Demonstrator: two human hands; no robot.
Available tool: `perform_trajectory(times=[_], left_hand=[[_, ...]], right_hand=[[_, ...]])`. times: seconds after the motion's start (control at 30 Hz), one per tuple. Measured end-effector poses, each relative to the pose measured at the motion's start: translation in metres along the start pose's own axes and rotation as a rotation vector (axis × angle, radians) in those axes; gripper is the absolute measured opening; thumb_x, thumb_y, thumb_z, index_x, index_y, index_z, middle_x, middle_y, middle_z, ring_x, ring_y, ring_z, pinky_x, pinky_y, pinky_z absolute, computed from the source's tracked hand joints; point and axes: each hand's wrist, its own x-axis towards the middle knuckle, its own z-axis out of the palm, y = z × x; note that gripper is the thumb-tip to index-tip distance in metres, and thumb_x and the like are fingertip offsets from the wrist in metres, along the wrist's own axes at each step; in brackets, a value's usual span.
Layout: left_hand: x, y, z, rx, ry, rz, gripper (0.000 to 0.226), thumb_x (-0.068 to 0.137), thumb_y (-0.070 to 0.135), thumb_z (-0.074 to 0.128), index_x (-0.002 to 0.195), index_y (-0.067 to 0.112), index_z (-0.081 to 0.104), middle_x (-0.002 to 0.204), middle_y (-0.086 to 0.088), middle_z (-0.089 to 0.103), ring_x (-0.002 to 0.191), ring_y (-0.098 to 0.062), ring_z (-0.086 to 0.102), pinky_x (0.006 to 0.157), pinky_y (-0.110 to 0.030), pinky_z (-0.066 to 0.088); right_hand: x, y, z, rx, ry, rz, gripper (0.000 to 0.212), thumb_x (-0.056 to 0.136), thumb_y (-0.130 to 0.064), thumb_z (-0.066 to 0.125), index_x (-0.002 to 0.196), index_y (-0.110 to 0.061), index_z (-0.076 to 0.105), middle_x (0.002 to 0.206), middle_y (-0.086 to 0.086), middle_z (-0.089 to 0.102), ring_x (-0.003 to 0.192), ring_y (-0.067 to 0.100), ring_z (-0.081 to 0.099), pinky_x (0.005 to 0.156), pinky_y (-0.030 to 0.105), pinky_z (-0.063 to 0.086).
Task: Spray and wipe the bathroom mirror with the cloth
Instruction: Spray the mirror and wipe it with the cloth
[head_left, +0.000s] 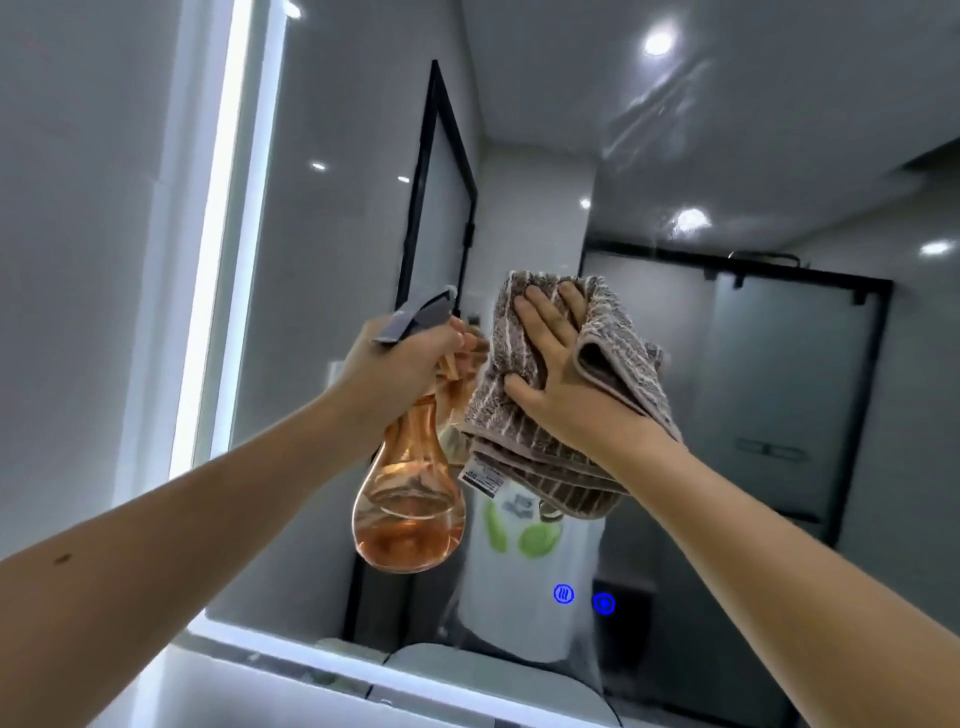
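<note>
Mirror (727, 156), filling the frame, streaked wet at upper right: wiping seemingly under way, much glass left. Cloth (623, 374), centre, pressed to it under the flat right hand (550, 353); spray bottle (410, 499), centre-left, gripped by the left hand (400, 358).

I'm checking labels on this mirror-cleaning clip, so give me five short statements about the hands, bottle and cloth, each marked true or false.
1. The left hand grips the spray bottle near its top. True.
2. The spray bottle is empty. False: orange liquid sits in its bottom part.
3. The right hand presses the cloth against the mirror with straight fingers. True.
4. The cloth is plain white. False: it is brown with pale stripes.
5. Two blue icons glow low on the mirror. True.
</note>
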Motion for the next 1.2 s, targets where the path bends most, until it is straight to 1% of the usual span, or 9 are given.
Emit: perform_trajectory(times=[0.1, 0.33, 0.47, 0.57, 0.63, 0.7, 0.8, 1.0, 1.2], left_hand=[[0.011, 0.012, 0.0, -0.008, 0.02, 0.002, 0.017, 0.082, 0.008, 0.055, 0.071, 0.017, 0.064, 0.081, -0.005, 0.068, 0.081, -0.02, 0.064, 0.08, -0.033, 0.052], [-0.003, -0.006, -0.003, 0.072, 0.032, -0.028, 0.018, 0.083, 0.009, 0.055, 0.071, 0.019, 0.064, 0.076, -0.001, 0.069, 0.077, -0.018, 0.066, 0.068, -0.028, 0.053], [-0.008, -0.015, -0.001, 0.118, 0.044, -0.081, 0.007, 0.082, 0.012, 0.057, 0.08, 0.014, 0.064, 0.095, -0.021, 0.067, 0.089, -0.031, 0.06, 0.085, -0.046, 0.049], [0.003, -0.007, 0.002, 0.092, 0.035, -0.032, 0.011, 0.083, 0.01, 0.055, 0.078, 0.015, 0.063, 0.088, -0.01, 0.068, 0.088, -0.027, 0.064, 0.077, -0.034, 0.05], [0.01, 0.0, 0.005, 0.082, 0.026, 0.009, 0.012, 0.083, 0.009, 0.054, 0.077, 0.015, 0.062, 0.088, -0.008, 0.068, 0.091, -0.026, 0.066, 0.078, -0.033, 0.052], [0.014, 0.002, 0.007, 0.075, 0.035, 0.033, 0.012, 0.083, 0.009, 0.054, 0.078, 0.015, 0.062, 0.087, -0.006, 0.068, 0.089, -0.022, 0.067, 0.071, -0.027, 0.051], [0.015, -0.003, 0.009, 0.067, 0.058, 0.027, 0.013, 0.084, 0.009, 0.053, 0.078, 0.016, 0.062, 0.08, 0.001, 0.07, 0.082, -0.016, 0.068, 0.064, -0.021, 0.049], [0.0, -0.025, 0.016, 0.101, 0.038, -0.028, 0.014, 0.082, 0.009, 0.057, 0.074, 0.017, 0.065, 0.082, -0.005, 0.072, 0.079, -0.017, 0.067, 0.065, -0.023, 0.05], [0.014, 0.0, 0.024, 0.119, -0.014, 0.02, 0.008, 0.085, 0.011, 0.054, 0.086, 0.013, 0.061, 0.087, -0.004, 0.069, 0.084, -0.017, 0.065, 0.074, -0.027, 0.053]], right_hand=[[0.031, 0.0, -0.012, -0.027, -0.017, 0.009, 0.077, 0.087, -0.05, 0.045, 0.147, -0.028, 0.001, 0.155, -0.012, -0.007, 0.14, 0.012, -0.017, 0.111, 0.035, -0.017], [-0.001, -0.008, 0.02, 0.046, 0.143, -0.028, 0.074, 0.084, -0.045, 0.046, 0.146, -0.022, 0.014, 0.155, -0.006, 0.008, 0.141, 0.013, -0.007, 0.11, 0.029, -0.02], [-0.012, 0.003, 0.016, 0.0, 0.027, -0.124, 0.077, 0.082, -0.052, 0.047, 0.146, -0.026, 0.014, 0.154, -0.01, 0.008, 0.14, 0.011, -0.009, 0.111, 0.034, -0.02], [0.008, 0.014, 0.0, 0.033, -0.011, -0.216, 0.079, 0.079, -0.052, 0.056, 0.144, -0.025, 0.021, 0.153, -0.008, 0.017, 0.142, 0.019, -0.004, 0.115, 0.044, -0.008], [0.017, 0.014, -0.006, 0.003, -0.012, -0.193, 0.08, 0.08, -0.054, 0.056, 0.145, -0.026, 0.02, 0.153, -0.009, 0.016, 0.142, 0.02, -0.007, 0.113, 0.048, -0.01], [0.019, 0.013, -0.006, -0.188, 0.007, -0.149, 0.08, 0.081, -0.066, 0.042, 0.145, -0.034, 0.008, 0.154, -0.017, 0.005, 0.141, 0.014, -0.013, 0.101, 0.056, -0.024], [0.017, 0.01, -0.007, -0.297, 0.02, -0.112, 0.078, 0.08, -0.073, 0.027, 0.143, -0.04, -0.004, 0.153, -0.02, -0.006, 0.14, 0.011, -0.017, 0.092, 0.07, -0.022], [-0.017, 0.011, 0.003, -0.214, 0.0, -0.06, 0.077, 0.082, -0.071, 0.028, 0.144, -0.039, -0.005, 0.153, -0.019, -0.008, 0.139, 0.01, -0.019, 0.093, 0.071, -0.019], [-0.003, 0.018, -0.005, -0.229, -0.007, -0.072, 0.077, 0.08, -0.073, 0.026, 0.142, -0.041, -0.006, 0.151, -0.022, -0.011, 0.136, 0.007, -0.023, 0.096, 0.071, -0.019]])
